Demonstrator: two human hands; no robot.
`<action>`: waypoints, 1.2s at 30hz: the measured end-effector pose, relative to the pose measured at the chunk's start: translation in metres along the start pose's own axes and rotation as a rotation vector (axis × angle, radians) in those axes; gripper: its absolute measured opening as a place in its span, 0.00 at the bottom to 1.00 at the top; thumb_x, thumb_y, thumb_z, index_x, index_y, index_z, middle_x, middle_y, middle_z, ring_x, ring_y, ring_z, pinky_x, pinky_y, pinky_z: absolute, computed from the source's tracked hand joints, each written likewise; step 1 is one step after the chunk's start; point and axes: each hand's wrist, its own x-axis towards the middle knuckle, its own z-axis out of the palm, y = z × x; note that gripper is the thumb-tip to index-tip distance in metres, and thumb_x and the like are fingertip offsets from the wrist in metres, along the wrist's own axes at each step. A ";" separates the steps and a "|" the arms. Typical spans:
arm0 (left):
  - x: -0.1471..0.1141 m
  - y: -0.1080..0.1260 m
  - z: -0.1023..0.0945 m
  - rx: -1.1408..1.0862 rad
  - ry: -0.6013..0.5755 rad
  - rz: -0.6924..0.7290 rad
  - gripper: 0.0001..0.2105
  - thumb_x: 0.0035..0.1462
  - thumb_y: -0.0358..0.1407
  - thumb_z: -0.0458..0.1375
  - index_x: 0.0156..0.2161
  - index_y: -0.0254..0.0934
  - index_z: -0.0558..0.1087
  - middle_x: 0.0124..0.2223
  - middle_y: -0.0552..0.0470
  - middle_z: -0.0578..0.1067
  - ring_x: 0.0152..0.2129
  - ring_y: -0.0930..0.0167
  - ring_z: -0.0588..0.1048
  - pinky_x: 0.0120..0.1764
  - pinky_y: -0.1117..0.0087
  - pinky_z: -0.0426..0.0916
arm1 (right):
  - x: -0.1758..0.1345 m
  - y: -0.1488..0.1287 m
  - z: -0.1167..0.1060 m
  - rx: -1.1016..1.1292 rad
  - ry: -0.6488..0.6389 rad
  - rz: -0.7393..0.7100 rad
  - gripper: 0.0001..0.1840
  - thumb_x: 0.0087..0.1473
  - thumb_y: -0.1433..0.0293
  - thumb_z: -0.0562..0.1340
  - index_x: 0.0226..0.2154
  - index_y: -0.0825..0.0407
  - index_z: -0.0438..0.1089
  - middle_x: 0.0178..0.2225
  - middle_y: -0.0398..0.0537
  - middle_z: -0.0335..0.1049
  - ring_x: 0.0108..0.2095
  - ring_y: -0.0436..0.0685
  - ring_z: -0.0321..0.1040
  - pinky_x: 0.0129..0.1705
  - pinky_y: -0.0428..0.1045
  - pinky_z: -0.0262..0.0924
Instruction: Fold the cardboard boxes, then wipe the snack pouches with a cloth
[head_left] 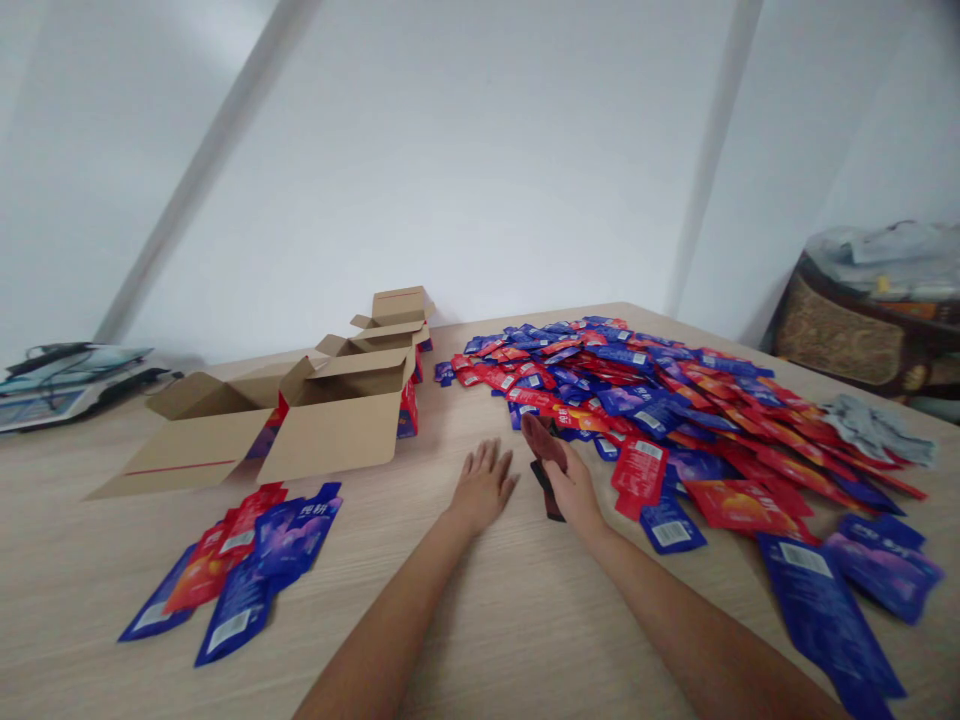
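Head view: the right hand (576,488) pinches a dark reddish-brown, flat, rounded item (541,442) of unclear material, thumb on the side facing the camera, other fingers mostly hidden. Item sits mid-worktop (517,630), just off the near-left margin of a big heap of glossy red and blue printed flat pouches (615,370); the heap spreads from near the far edge along the right side. Handling, my guess: light, fairly soft or bendy, not fragile; best held by its near end between thumb and fingers, as here. Its rounded end sticks out past the thumb toward the far edge; a darker strip shows below, left of the palm, can't tell if same piece. Left hand (484,488) lies palm down on the worktop, fingers spread, nothing seen in them, just beside the item, apart from it. Open brown cardboard cartons (330,430) run from left of the left hand toward the far edge; a small red-and-blue pouch group (244,575) lies on the near-left part.
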 end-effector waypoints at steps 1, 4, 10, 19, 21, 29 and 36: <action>0.013 0.007 0.006 -0.001 0.014 0.004 0.25 0.61 0.47 0.40 0.60 0.40 0.56 0.65 0.44 0.48 0.62 0.59 0.43 0.59 0.54 0.42 | 0.001 0.001 0.000 0.032 0.014 0.013 0.21 0.49 0.68 0.53 0.46 0.53 0.65 0.45 0.52 0.69 0.47 0.60 0.64 0.51 0.55 0.56; 0.049 0.020 0.016 0.018 0.038 -0.021 0.24 0.61 0.43 0.41 0.60 0.38 0.56 0.66 0.43 0.45 0.62 0.57 0.40 0.59 0.51 0.39 | 0.003 0.002 -0.002 0.097 0.041 0.040 0.21 0.50 0.67 0.53 0.47 0.54 0.65 0.47 0.52 0.68 0.47 0.60 0.63 0.51 0.55 0.56; 0.080 0.027 0.022 0.024 -0.063 -0.025 0.26 0.61 0.38 0.39 0.62 0.27 0.50 0.64 0.36 0.48 0.61 0.58 0.45 0.59 0.53 0.41 | 0.004 -0.001 -0.003 0.158 0.043 0.067 0.21 0.49 0.67 0.54 0.47 0.54 0.65 0.47 0.52 0.68 0.48 0.59 0.64 0.51 0.54 0.56; 0.055 0.014 0.003 0.031 -0.073 0.036 0.25 0.62 0.41 0.39 0.59 0.28 0.57 0.62 0.37 0.55 0.61 0.60 0.50 0.59 0.50 0.35 | 0.002 -0.001 -0.006 0.187 0.077 0.083 0.20 0.49 0.66 0.53 0.45 0.54 0.65 0.45 0.52 0.69 0.47 0.59 0.64 0.50 0.54 0.57; 0.035 0.010 -0.004 0.007 -0.068 0.072 0.25 0.62 0.42 0.39 0.59 0.29 0.58 0.62 0.38 0.56 0.60 0.60 0.50 0.59 0.50 0.34 | 0.002 -0.001 -0.007 0.199 0.096 0.089 0.20 0.49 0.66 0.53 0.44 0.54 0.65 0.44 0.52 0.70 0.46 0.60 0.65 0.49 0.54 0.57; -0.072 -0.034 -0.041 -0.133 -0.036 0.137 0.20 0.63 0.41 0.40 0.55 0.40 0.65 0.57 0.48 0.66 0.57 0.68 0.59 0.61 0.57 0.40 | -0.006 -0.012 -0.002 0.116 0.007 -0.068 0.20 0.49 0.70 0.53 0.47 0.52 0.64 0.46 0.50 0.68 0.48 0.58 0.62 0.52 0.55 0.55; -0.080 -0.043 -0.032 -0.168 0.272 -0.196 0.20 0.57 0.43 0.50 0.51 0.34 0.66 0.52 0.41 0.70 0.50 0.62 0.67 0.53 0.57 0.60 | -0.015 -0.025 0.005 -0.118 -0.120 -0.355 0.27 0.47 0.75 0.54 0.52 0.49 0.59 0.51 0.49 0.62 0.53 0.58 0.56 0.56 0.56 0.49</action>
